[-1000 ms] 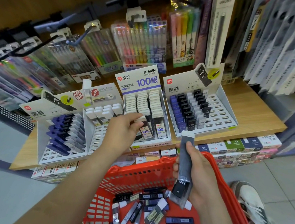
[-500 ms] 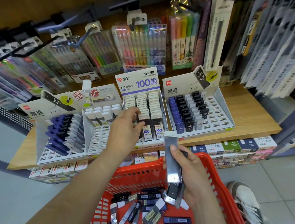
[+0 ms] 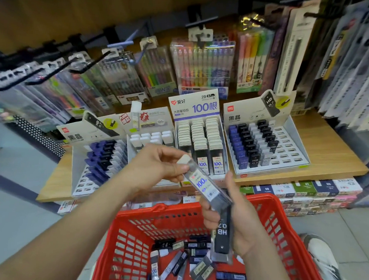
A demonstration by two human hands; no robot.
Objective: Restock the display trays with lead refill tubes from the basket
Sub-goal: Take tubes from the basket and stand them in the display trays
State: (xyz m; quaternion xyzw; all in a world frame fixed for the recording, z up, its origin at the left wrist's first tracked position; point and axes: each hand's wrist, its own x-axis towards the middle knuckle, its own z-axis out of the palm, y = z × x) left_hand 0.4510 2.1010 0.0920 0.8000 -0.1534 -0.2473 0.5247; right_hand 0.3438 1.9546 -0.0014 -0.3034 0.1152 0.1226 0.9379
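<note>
The "100" tube [image 3: 201, 180] (cream cap, dark body) is up in the air over the far rim of the red basket [image 3: 151, 210]. It lies on a slant, cap end up-left, butt end down-right. L hand [image 3: 157, 166] pinches it at the cap w/ thumb & fingertips. The butt end runs into the R hand [image 3: 239, 222], which is curled round a bundle of HB tubes [image 3: 222, 234] pointing down toward the basket (can't tell if R also grips the "100" tube or it just rests against the bundle).

What the next move turns on, imo: the cream-cap tray [image 3: 195, 117] sits straight beyond the tube on the desk [image 3: 331, 154], near the L hand & a bit to its right. L is the nearer hand & has the cap end, so it'd need to draw the tube clear of R, swing the long axis to approx upright & feed it butt-first into a front slot. Which slot is open is hidden behind the hands.

Further out: HB tray [image 3: 293, 153] on the right w/ many bare slots, third tray [image 3: 80, 184] on the left, loose tubes [image 3: 174, 264] on the basket floor.
</note>
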